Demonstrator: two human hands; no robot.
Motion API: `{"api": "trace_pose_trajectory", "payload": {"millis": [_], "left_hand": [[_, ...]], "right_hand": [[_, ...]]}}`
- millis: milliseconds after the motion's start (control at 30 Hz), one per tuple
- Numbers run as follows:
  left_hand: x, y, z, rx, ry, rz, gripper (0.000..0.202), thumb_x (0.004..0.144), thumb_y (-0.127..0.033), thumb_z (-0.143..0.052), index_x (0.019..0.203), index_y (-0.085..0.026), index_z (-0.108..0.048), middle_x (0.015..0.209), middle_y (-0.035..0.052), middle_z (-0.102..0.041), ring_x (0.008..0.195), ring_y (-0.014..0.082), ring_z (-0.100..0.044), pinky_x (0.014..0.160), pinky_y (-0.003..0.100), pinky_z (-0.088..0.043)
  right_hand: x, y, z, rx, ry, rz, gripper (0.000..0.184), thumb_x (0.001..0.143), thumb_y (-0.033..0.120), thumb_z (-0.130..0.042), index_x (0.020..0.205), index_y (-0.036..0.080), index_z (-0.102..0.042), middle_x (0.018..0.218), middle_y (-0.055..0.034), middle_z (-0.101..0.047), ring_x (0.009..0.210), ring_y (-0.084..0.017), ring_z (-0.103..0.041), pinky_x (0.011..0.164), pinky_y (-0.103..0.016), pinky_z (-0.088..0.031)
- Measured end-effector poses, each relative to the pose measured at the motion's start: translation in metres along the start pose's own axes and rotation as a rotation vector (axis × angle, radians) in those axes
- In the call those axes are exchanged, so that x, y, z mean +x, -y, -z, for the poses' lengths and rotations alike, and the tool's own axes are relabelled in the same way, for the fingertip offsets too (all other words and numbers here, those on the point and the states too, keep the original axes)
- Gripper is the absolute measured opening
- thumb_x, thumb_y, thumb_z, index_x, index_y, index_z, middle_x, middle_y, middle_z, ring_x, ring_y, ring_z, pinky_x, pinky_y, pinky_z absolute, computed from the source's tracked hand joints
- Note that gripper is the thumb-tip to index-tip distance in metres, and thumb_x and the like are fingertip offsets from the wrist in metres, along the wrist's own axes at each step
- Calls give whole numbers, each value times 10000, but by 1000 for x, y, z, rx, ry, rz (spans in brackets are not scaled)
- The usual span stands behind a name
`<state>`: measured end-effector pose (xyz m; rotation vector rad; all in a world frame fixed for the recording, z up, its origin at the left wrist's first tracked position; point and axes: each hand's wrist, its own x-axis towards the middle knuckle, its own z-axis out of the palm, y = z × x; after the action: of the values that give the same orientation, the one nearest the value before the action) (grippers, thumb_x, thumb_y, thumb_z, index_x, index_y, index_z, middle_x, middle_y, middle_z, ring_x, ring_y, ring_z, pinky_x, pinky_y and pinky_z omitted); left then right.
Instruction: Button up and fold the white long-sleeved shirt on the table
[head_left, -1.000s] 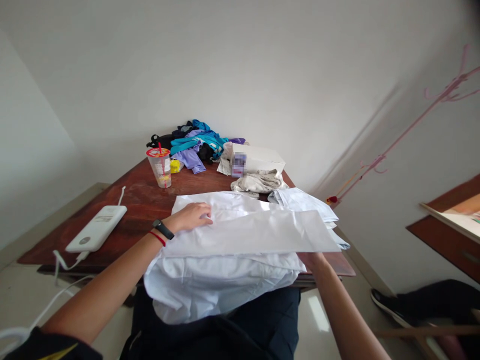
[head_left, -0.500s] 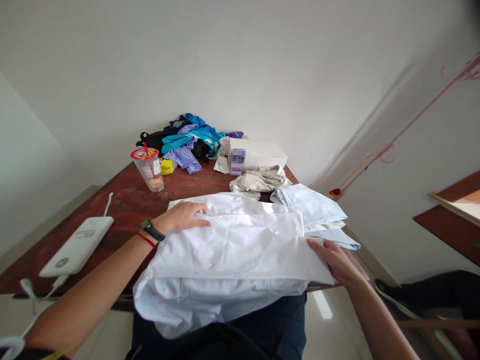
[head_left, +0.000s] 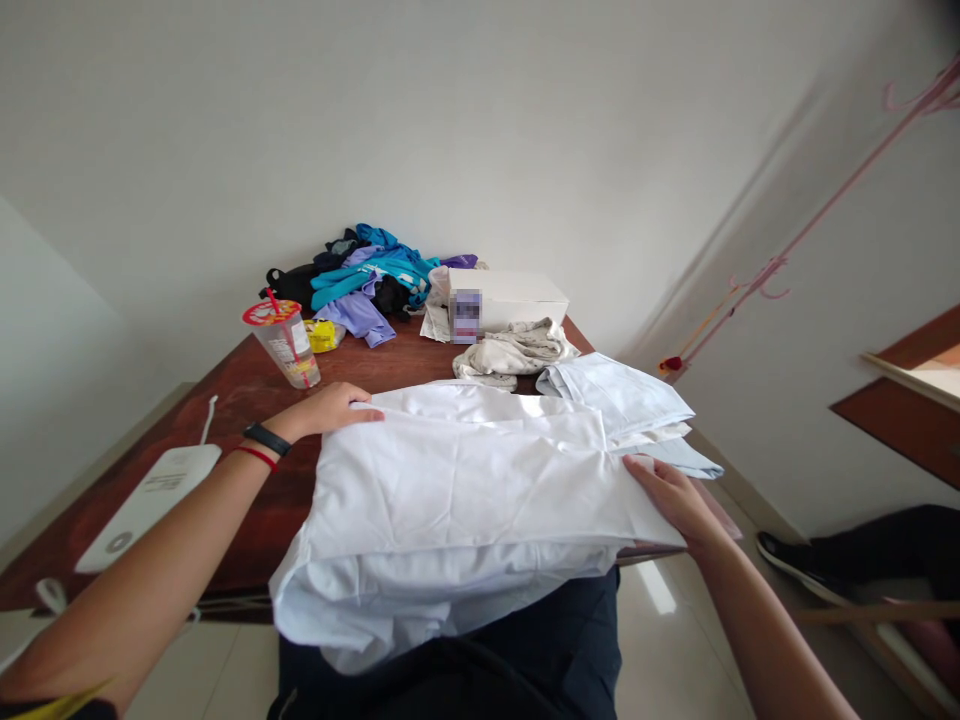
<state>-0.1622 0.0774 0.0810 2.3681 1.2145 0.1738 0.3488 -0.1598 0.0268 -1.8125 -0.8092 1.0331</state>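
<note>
A large white garment (head_left: pixel 450 480), perhaps a shirt, lies partly folded across the table's front edge, its lower part sagging over my lap. At its upper left corner my left hand (head_left: pixel 334 408) grips the cloth, thumb on top. My right hand (head_left: pixel 670 495) pinches the right edge between thumb and fingers, which are partly hidden under the fabric. Just behind the right side sits a stack of folded pale blue and white clothes (head_left: pixel 619 395). A crumpled cream patterned cloth (head_left: pixel 517 352) lies beyond the garment.
On the brown table (head_left: pixel 247 400) stand a plastic cup with a red lid (head_left: pixel 283 345) and a white box (head_left: pixel 517 297). A white power bank (head_left: pixel 150 505) with a cable lies left. Colourful clothes (head_left: pixel 382 280) are heaped at the back. A pink rack (head_left: pixel 810 225) leans right.
My left hand has moved left to the garment's corner and closed on the cloth. The upper layer's left side has been drawn up and outward. My right hand keeps its hold on the right edge.
</note>
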Motion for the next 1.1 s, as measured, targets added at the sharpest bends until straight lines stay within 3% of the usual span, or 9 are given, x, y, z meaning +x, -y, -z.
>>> {"api": "trace_pose_trajectory", "payload": {"millis": [133,267,467,667,800,967,1100], "left_hand": [[-6,10,8,-66,0,20,572,900,-652,-547,599,-179,-433,615,-31,-440,606,107,-389,566,238,-256],[-10,22,13,11,-3,43,555,942,-585,-552,602,-180,-381,611,-45,-388,611,90,-338,582,232,-230],[-12,38,11,134,-11,89,538,955,-576,-564,626,-169,-438,607,-40,-467,616,110,-406,586,239,-214],[-16,35,5,335,-78,121,517,965,-605,-552,711,-154,-570,702,-9,-575,688,142,-457,638,238,-218],[-16,30,1,464,-135,126,524,966,-630,-543,766,-151,-609,781,25,-627,728,162,-461,649,248,-196],[-18,29,1,546,-173,135,543,966,-636,-557,738,-145,-597,751,36,-625,733,167,-475,666,256,-212],[-22,32,2,544,-185,130,527,973,-623,-556,752,-145,-589,855,46,-655,800,174,-519,663,251,-244]], "right_hand": [[3,6,-9,45,22,9,349,805,566,-739,830,218,-718,815,-122,-779,670,-288,-709,573,-370,-561],[4,10,-24,68,61,16,337,810,532,-741,860,200,-714,811,-113,-774,679,-272,-710,576,-347,-558],[15,-1,-37,-27,25,119,374,803,550,-717,901,189,-701,782,-70,-760,706,-266,-714,594,-326,-547],[22,-7,-34,-450,-137,293,432,840,619,-607,698,211,-590,594,-27,-637,585,-206,-584,522,-283,-382],[22,-4,-32,-663,-230,362,446,885,626,-523,664,239,-535,593,-30,-634,599,-211,-570,592,-303,-368],[18,-9,-35,-721,-246,385,447,907,640,-476,680,255,-494,627,-32,-631,634,-228,-580,631,-307,-374],[18,-15,-36,-737,-252,412,461,912,639,-452,656,255,-457,621,-28,-602,636,-224,-570,631,-304,-367]]}}
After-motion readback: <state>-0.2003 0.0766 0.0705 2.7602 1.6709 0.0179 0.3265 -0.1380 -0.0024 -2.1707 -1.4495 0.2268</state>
